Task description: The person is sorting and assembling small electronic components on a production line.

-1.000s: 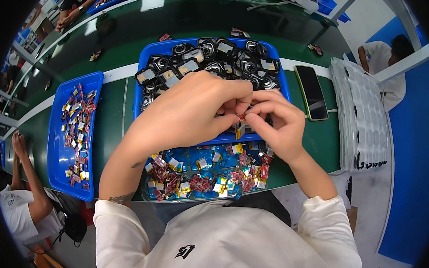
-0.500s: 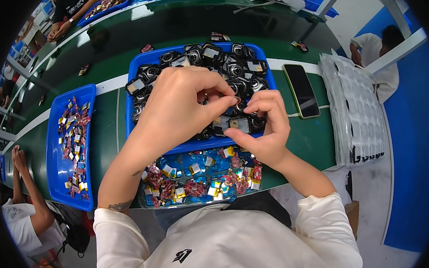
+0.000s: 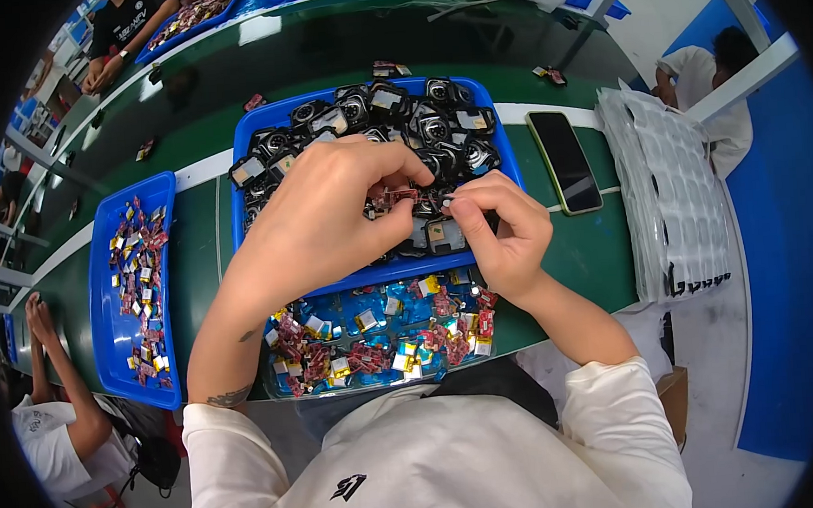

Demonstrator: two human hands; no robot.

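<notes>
Nearest you, a clear tray [image 3: 289, 391] at the table edge holds small red, gold and blue parts, lying every which way. Above it your two hands meet over the near edge of the blue bin [image 3: 242, 152] that holds the black modules. Your left hand [image 3: 316, 227] is pinched narrow, thumb and forefinger closed on a small reddish flex part [image 3: 392, 199]; its long axis runs roughly left-right, one end under your left fingers, the other end pointing toward your right hand. Your right hand [image 3: 508, 234] is curled tight too, thumb and forefinger tips nipping a tiny pale piece [image 3: 447, 199] at the right end of that part; can't tell whether the two pieces are touching or just beside each other. Directly under the pinch, a grey square module [image 3: 444, 236] lies flat in the bin, just beside your right thumb. Further in, the bin is filled with black camera-like modules [image 3: 436, 126], jumbled, no common heading. To your left, well apart, a second blue tray [image 3: 103, 310] carries more red and gold parts. To your right, a dark phone [image 3: 565, 160] lies flat on the green table [image 3: 593, 252], long axis running away from you, and beyond it a stack of clear blister trays [image 3: 677, 191].
</notes>
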